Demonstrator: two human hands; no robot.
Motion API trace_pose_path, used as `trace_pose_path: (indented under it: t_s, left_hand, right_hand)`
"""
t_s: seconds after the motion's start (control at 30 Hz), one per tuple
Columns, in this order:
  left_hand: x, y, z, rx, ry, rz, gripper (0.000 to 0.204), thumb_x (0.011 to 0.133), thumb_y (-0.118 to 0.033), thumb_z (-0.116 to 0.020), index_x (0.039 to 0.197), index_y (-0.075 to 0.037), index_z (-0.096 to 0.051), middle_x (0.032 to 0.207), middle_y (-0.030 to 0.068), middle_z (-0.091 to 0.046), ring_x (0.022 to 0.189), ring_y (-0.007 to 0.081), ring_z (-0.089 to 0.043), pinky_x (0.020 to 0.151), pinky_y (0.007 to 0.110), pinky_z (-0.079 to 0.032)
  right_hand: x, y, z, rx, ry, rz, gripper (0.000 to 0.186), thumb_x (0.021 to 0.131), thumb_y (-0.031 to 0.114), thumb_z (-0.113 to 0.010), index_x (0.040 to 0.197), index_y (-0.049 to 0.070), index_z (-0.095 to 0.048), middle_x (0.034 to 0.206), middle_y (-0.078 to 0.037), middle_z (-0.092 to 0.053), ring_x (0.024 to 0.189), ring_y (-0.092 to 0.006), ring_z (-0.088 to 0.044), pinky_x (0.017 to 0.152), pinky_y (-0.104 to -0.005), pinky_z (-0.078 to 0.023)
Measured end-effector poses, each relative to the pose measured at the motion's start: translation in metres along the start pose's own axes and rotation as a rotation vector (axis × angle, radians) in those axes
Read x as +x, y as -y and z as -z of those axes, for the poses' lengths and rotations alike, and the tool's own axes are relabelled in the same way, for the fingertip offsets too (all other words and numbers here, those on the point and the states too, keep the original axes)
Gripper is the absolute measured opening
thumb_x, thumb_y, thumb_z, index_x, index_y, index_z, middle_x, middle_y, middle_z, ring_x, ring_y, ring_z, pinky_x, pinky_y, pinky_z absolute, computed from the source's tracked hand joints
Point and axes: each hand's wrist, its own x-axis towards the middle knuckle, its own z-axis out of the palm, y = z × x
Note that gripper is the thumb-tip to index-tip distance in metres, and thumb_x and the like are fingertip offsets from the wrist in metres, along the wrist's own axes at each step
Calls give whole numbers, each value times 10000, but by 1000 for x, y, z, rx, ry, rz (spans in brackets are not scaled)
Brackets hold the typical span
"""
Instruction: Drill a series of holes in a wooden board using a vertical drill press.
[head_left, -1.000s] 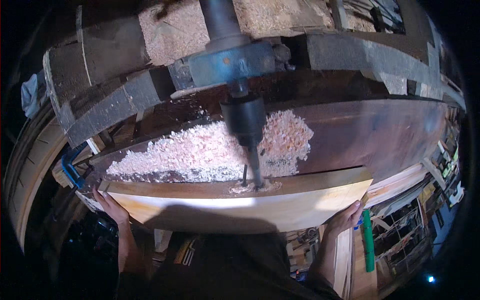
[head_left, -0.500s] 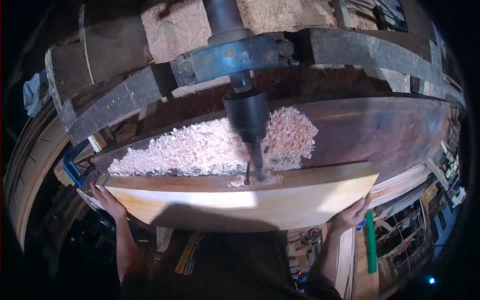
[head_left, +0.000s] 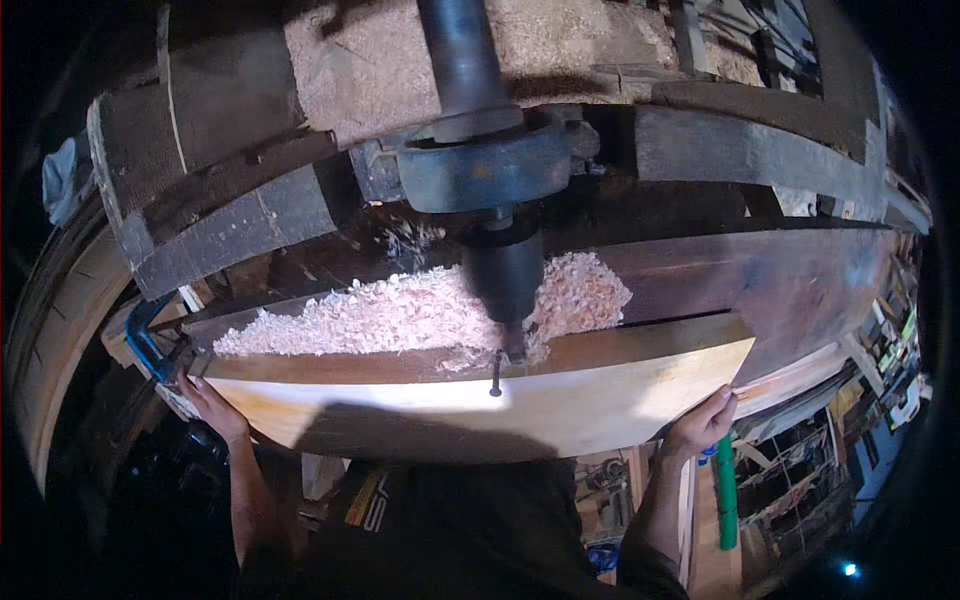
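Observation:
A thick pale wooden board (head_left: 440, 408) spans the middle, its long face toward me. At its left end, my left hand (head_left: 215, 410) is closed round the corner. My right hand (head_left: 703, 422) grips the right end, thumb on the near face. A dark drill chuck (head_left: 503, 270) points down at the board's upper edge, and its bit (head_left: 515, 343) meets the wood there among fresh chips. Beside the bit, a thin dark nail-like rod (head_left: 496, 378) hangs in front of the board. The bit's tip is hidden.
Pinkish wood shavings (head_left: 400, 312) are heaped on the dark wooden table (head_left: 690, 275) behind the board. Above the chuck is a blue round housing (head_left: 483, 170) on a heavy beam (head_left: 740, 150). A blue clamp (head_left: 140, 335) sits at left; a green tube (head_left: 727, 495) stands lower right.
The chuck is closer to the board's edge and less of the bit shows. Loose chips scatter to the left behind the chuck. Both hands keep their hold on the board.

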Motion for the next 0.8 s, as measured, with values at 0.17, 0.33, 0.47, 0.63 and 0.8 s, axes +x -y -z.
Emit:
trace_pose_path:
  t_s: [0.17,0.33,0.47,0.63,0.8]
  left_hand:
    - [-3,-2,2,-26,3,35,582,1076,-362,-358,1470,65,-321,1512,241,-358,1416,351,-327,1171,411,-236]
    - [8,0,3,3,32,-17,582,1075,-354,-360,1468,74,-318,1513,243,-359,1414,347,-330,1172,410,-233]
    - [12,8,0,-62,6,25,593,1075,-350,-363,1475,83,-296,1524,253,-340,1420,348,-319,1174,406,-229]
    - [11,10,3,13,38,68,611,1076,-357,-364,1492,80,-268,1541,253,-314,1437,345,-299,1182,399,-219]
    - [8,5,0,-140,8,92,628,1078,-381,-364,1494,81,-270,1548,242,-310,1443,333,-294,1185,382,-213]
  right_hand:
    - [-12,-14,6,48,7,-8,307,1070,230,-446,958,-41,-536,854,-83,-542,813,-147,-439,741,-312,-403]
    - [-60,-18,14,99,-151,-221,374,1066,311,-449,1031,-46,-554,939,-126,-569,846,-185,-472,778,-342,-423]
    - [-65,-9,10,189,-148,-268,382,1064,317,-419,1065,-41,-552,970,-131,-568,890,-194,-481,807,-368,-425]
    - [-27,5,3,-59,8,-60,386,1061,327,-433,1032,-41,-544,956,-132,-565,846,-200,-476,785,-355,-426]
    - [-9,-4,2,53,36,43,330,1077,268,-429,956,-22,-528,853,-64,-523,801,-144,-437,746,-301,-411]
